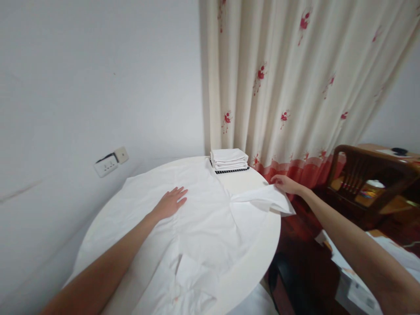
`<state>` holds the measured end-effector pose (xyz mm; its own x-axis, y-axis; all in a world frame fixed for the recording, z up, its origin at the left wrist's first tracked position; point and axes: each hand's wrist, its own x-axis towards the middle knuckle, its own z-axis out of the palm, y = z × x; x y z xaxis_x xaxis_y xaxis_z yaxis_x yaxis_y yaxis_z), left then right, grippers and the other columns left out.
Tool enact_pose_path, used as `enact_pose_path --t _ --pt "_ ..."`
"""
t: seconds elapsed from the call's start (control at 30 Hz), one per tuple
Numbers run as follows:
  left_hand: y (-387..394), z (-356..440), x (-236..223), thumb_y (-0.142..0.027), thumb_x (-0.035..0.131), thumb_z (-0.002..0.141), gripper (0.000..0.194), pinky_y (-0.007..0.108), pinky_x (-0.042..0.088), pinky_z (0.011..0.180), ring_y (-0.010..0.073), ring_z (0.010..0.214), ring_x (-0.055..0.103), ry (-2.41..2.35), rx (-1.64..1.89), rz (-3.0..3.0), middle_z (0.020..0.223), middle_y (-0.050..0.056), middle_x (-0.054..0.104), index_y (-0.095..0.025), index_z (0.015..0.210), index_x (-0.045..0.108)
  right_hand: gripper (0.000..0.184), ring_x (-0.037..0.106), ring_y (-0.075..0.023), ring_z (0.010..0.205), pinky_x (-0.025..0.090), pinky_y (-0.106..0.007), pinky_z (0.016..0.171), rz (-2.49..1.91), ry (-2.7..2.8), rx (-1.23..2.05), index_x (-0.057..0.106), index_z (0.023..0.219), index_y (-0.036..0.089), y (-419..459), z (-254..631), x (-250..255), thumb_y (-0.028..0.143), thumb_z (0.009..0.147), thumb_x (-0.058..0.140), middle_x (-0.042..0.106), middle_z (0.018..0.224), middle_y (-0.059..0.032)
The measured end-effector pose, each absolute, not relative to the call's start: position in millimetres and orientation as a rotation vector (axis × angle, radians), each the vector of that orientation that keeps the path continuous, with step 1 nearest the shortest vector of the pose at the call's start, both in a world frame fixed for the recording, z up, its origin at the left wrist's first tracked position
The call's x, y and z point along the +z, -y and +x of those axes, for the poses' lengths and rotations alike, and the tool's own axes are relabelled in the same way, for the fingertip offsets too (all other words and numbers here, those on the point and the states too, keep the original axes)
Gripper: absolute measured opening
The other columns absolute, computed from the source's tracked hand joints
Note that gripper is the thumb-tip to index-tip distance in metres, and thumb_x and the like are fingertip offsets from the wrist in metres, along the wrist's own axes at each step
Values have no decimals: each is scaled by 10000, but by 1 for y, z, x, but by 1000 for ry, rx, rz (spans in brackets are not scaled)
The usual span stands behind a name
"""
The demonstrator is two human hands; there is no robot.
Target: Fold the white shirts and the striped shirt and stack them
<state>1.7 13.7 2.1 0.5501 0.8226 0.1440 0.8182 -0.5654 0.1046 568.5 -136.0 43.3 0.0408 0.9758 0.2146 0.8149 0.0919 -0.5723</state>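
A white shirt [203, 218] lies spread over a round white table [274, 238], its collar end towards me and one sleeve stretched out to the right. Flat on the body of the shirt rests my left hand [170, 202], fingers spread. My right hand [285, 183] pinches the end of the sleeve [262, 195] just past the table's right edge. Some of the cloth is wrinkled near the front, around the collar [190, 269].
Folded white cloths [229, 158] are stacked on a black-and-white edged item at the table's back. Behind hangs a flowered curtain [269, 87]. A wall socket [105, 165] is at left; a wooden chair [357, 175] and papers [356, 291] are at right.
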Motion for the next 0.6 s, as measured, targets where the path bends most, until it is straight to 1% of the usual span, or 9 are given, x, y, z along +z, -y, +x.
enact_pose_path --t 0.07,0.17,0.27,0.37,0.43,0.5,0.53,0.6 --pt "-14 2 2 -504 318 985 586 519 231 1197 291 1507 266 -1447 286 2734 1610 45 340 -273 1507 451 272 642 -174 716 518 -277 701 -1721 1932 203 702 956 139 124 562 72 136 734 544 716 804 -49" --pt "-15 1 1 -501 310 988 594 525 220 1199 294 1509 260 -1448 278 2739 1614 52 333 -261 1515 442 297 652 -180 804 491 -276 771 -1669 2089 10 691 1020 154 105 537 120 107 790 508 730 900 -63" --pt "-15 1 0 -493 307 993 589 526 219 1199 292 1511 255 -1446 270 2744 1615 52 332 -257 1516 439 320 663 -199 835 475 -285 778 -1656 2240 -154 678 1106 187 89 490 162 105 835 529 735 965 -67" --pt "-14 0 -1 -493 323 993 572 522 221 1198 290 1509 261 -1433 293 2745 1610 52 346 -267 1500 459 334 671 -228 916 465 -298 803 -1599 2298 -318 657 1176 193 81 423 184 119 864 561 731 1017 -85" --pt "-14 -1 -2 -497 340 991 558 514 226 1199 286 1507 268 -1423 325 2736 1606 45 357 -281 1488 473 328 672 -242 948 465 -313 826 -1565 2326 -325 667 1167 196 78 374 185 115 858 591 731 1046 -94" --pt "-14 -2 -3 -491 347 990 552 506 240 1199 284 1499 288 -1415 369 2715 1592 48 385 -272 1476 486 347 672 -256 957 470 -332 833 -1457 2405 -254 664 1201 200 77 328 178 150 858 639 733 1057 -106" --pt "-15 -2 -3 -483 347 989 551 504 249 1198 286 1492 305 -1411 396 2704 1579 53 409 -257 1469 495 364 675 -252 940 475 -333 827 -1374 2462 -163 658 1224 198 77 308 173 190 860 668 738 1030 -104" --pt "-15 -2 -3 -456 348 985 547 487 269 1198 285 1470 350 -1399 464 2680 1540 66 469 -222 1447 521 335 685 -216 863 487 -315 796 -1148 2590 93 672 1217 203 75 280 163 227 883 663 749 963 -78"
